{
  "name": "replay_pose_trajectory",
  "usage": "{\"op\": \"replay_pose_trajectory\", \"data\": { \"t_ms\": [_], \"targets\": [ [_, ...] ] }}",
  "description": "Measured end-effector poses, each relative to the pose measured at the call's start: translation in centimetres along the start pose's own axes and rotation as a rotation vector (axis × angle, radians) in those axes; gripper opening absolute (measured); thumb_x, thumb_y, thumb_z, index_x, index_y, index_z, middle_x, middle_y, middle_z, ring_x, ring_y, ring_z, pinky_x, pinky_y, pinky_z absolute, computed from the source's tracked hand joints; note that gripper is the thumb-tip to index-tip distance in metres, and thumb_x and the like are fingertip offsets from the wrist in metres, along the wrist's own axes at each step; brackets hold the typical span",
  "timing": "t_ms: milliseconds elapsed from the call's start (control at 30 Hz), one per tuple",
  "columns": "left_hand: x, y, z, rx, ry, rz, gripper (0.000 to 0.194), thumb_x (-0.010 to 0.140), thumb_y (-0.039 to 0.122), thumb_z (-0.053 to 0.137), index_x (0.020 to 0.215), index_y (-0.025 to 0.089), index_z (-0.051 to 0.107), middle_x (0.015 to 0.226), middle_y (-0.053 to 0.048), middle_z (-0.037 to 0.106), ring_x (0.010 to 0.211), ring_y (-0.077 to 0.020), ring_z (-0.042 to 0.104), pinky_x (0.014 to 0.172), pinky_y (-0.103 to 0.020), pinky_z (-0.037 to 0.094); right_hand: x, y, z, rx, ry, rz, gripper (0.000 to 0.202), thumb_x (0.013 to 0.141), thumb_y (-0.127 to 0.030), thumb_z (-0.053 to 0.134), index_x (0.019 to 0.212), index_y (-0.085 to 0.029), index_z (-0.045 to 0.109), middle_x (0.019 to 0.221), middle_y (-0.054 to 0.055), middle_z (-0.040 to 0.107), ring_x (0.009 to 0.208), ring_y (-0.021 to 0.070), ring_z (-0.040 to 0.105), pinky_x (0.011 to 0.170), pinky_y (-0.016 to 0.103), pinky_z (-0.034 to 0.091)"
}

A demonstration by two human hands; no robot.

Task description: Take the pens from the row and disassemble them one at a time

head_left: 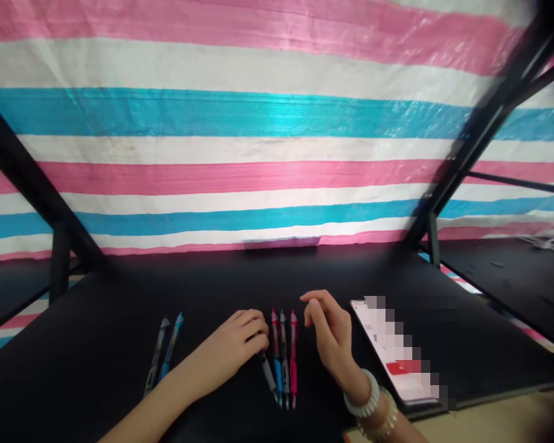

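My left hand (245, 335) lies over the upper part of a black pen with a grey grip (268, 374), fingers closed round it. Right beside that pen is a row of three more: a red-topped pen with a blue lower end (277, 357), a grey pen (285, 363) and a pink-red pen (294, 360). My right hand (330, 329) hovers just right of the row, fingers loosely bent and apart, holding nothing. Left of my left forearm, a black pen (156, 357) and a blue pen (172, 347) lie side by side.
A phone (388, 351) with a lit, partly blurred-out screen lies right of my right hand on the black tabletop (212, 277). Black frame bars (23, 166) slant up at both sides. A striped plastic sheet (258, 117) hangs behind.
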State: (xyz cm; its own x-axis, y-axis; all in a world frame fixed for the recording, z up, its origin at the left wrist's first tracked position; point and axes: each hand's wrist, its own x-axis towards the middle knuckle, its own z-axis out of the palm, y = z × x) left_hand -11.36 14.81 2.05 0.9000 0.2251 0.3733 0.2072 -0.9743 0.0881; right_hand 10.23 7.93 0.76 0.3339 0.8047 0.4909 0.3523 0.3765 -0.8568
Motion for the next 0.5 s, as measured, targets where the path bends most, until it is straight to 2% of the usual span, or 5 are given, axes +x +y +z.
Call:
{"op": "replay_pose_trajectory", "data": {
  "t_ms": [67,133,233,333,500],
  "targets": [
    [0.1,-0.2,-0.7,0.006,0.084,-0.03,0.021,0.095,0.005,0.05,0.098,0.02,0.063,0.101,-0.005,0.071,0.107,-0.0234,0.061,0.096,-0.039,0.049,0.2,-0.4,-0.1,-0.016,-0.084,0.005,0.03,0.103,-0.037,0.044,0.094,-0.018,0.066,0.063,-0.003,0.052,0.055,0.0133,0.049,0.053,0.025,0.038],
    [0.1,-0.4,-1.3,0.037,0.196,-0.071,0.02,0.095,0.004,0.049,0.102,0.018,0.063,0.096,-0.006,0.071,0.1,-0.0229,0.063,0.096,-0.041,0.048,0.3,-0.7,-0.1,-0.042,-0.228,-0.015,0.035,0.104,-0.039,0.042,0.087,-0.019,0.065,0.067,-0.001,0.054,0.061,0.0146,0.052,0.057,0.026,0.04],
    [0.1,-0.3,-1.4,0.137,0.339,-0.093,0.017,0.095,0.007,0.051,0.102,0.015,0.063,0.091,-0.009,0.069,0.087,-0.0227,0.064,0.086,-0.04,0.052,0.3,-0.8,0.0,-0.084,-0.388,-0.058,0.045,0.107,-0.039,0.036,0.072,-0.02,0.058,0.067,-0.001,0.054,0.064,0.0149,0.052,0.063,0.026,0.04],
    [-0.2,-0.3,-1.1,0.26,0.409,-0.074,0.017,0.094,0.006,0.053,0.101,0.015,0.065,0.089,-0.009,0.07,0.079,-0.0219,0.064,0.075,-0.037,0.054,0.3,-0.6,0.2,-0.086,-0.402,-0.042,0.049,0.108,-0.039,0.032,0.067,-0.021,0.051,0.066,-0.002,0.052,0.063,0.014,0.051,0.063,0.026,0.039],
    [-0.6,-0.2,-0.9,0.414,0.475,-0.028,0.019,0.092,0.006,0.06,0.106,0.016,0.066,0.092,-0.01,0.073,0.083,-0.0235,0.067,0.08,-0.039,0.055,0.5,-0.6,0.5,-0.129,-0.403,-0.047,0.044,0.106,-0.036,0.042,0.066,-0.02,0.054,0.062,-0.003,0.054,0.059,0.0119,0.051,0.058,0.023,0.038]
  ]
}}
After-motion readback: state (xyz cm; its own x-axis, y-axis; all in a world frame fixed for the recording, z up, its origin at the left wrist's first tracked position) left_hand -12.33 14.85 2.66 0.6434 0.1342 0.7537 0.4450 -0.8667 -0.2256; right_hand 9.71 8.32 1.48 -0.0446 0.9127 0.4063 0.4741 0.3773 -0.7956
